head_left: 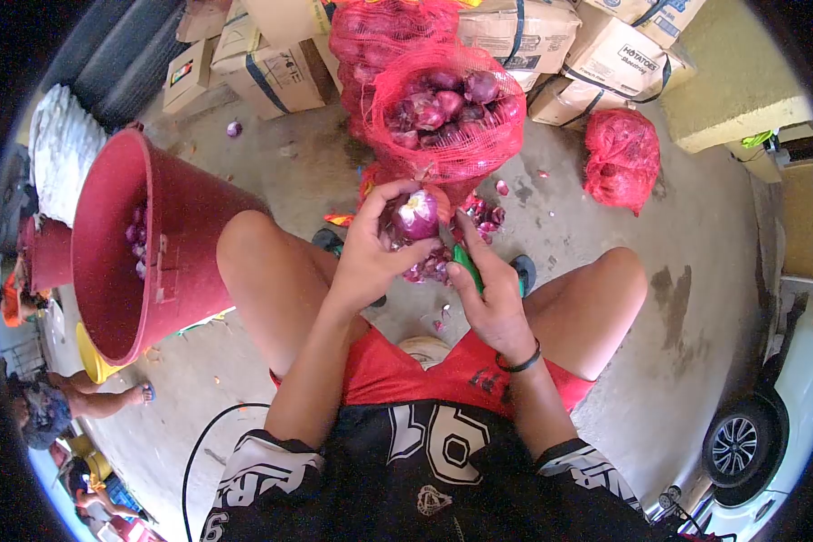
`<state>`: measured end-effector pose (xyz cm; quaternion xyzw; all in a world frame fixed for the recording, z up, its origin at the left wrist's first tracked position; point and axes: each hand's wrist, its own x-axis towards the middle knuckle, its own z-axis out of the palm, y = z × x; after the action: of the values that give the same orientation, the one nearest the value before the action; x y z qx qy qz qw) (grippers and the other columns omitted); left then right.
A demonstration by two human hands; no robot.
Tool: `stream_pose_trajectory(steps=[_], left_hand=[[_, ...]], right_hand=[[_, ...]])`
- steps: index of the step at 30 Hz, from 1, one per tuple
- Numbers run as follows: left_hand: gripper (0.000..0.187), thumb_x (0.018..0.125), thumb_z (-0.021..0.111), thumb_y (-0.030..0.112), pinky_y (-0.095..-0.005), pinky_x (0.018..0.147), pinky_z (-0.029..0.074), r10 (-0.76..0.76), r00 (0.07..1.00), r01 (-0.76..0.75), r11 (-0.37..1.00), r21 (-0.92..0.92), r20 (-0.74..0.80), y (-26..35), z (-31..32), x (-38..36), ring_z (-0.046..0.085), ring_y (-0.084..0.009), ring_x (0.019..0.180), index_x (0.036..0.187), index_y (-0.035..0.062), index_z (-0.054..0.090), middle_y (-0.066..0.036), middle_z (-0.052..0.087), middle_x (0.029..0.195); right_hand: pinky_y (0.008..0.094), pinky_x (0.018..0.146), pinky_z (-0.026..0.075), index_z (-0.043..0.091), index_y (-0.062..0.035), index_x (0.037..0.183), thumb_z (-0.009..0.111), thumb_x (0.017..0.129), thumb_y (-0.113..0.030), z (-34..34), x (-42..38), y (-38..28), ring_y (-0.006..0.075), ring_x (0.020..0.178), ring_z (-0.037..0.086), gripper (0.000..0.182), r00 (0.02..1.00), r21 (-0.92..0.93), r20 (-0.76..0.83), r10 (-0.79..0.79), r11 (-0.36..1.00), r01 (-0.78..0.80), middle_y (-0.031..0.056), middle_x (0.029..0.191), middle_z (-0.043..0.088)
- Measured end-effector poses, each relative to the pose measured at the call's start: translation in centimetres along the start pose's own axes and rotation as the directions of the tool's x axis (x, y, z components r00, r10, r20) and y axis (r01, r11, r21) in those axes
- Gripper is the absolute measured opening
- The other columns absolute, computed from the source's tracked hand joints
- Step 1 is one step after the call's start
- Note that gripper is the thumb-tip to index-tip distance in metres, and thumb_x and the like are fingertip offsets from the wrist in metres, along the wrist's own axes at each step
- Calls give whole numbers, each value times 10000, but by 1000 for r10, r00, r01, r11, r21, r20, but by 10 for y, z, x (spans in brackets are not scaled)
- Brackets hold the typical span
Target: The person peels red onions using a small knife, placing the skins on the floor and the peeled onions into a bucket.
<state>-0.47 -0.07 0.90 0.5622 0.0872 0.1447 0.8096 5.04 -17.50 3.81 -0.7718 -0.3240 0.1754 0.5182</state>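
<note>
Left hand (369, 242) grips red onion (415, 215), centre; right hand (495, 303) grips green-handled knife (466, 268). Mesh sack (429, 165) at 12 o'clock, maroon tub (194, 203) at 9: onions (481, 87) in both. Knife points toward 11, axis 11–5.

One head-worn fisheye view, facing forward and down, close above the hands (371, 256)

Bucket (203, 208) left, seemingly holding onions (138, 239), sack (425, 165) ahead, boxes (551, 29) behind.

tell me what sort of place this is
Probably a garage or driveway used as a food-preparation workspace: a car is parked at right, with a red mesh sack of red onions and cardboard boxes ahead.
</note>
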Motion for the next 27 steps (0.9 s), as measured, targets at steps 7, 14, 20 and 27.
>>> stream_pose_trajectory(steps=[7, 14, 20, 27], left_hand=[[687, 708, 731, -115, -319, 1004, 455, 59, 998, -56, 989, 135, -15, -1, 4, -1, 537, -176, 1155, 1307, 2, 417, -99, 526, 1224], [685, 689, 745, -109, -313, 1011, 441, 28, 999, -24, 995, 92, -38, -1, 7, -1, 532, -174, 1154, 1291, 9, 440, -89, 513, 1231], [678, 659, 753, -96, -305, 1010, 424, 79, 996, -70, 976, 207, -36, -5, 3, 0, 527, -176, 1144, 1267, 15, 475, -75, 502, 1204], [698, 636, 777, -63, -311, 1017, 413, 100, 994, -81, 948, 309, -45, -5, 1, 1, 528, -188, 1147, 1263, 26, 486, -85, 506, 1206]], right_hand=[[377, 920, 476, 432, -4, 1408, 595, 893, -36, 0, 2, 7, 378, 1050, 619, 541, 996, -118, -12, -91, 989, 89, 262, 1235, 575], [355, 833, 498, 507, -23, 1364, 607, 891, -39, 7, 3, 6, 337, 888, 627, 484, 979, -15, -149, -136, 991, 135, 211, 1053, 627], [361, 883, 489, 507, -16, 1360, 609, 895, -52, -1, 3, 11, 327, 1006, 635, 477, 995, -103, -48, -85, 992, 79, 218, 1163, 615], [364, 868, 495, 520, -24, 1350, 610, 891, -48, 4, 3, 4, 335, 956, 640, 469, 992, 34, -102, -70, 997, 74, 207, 1127, 632]])
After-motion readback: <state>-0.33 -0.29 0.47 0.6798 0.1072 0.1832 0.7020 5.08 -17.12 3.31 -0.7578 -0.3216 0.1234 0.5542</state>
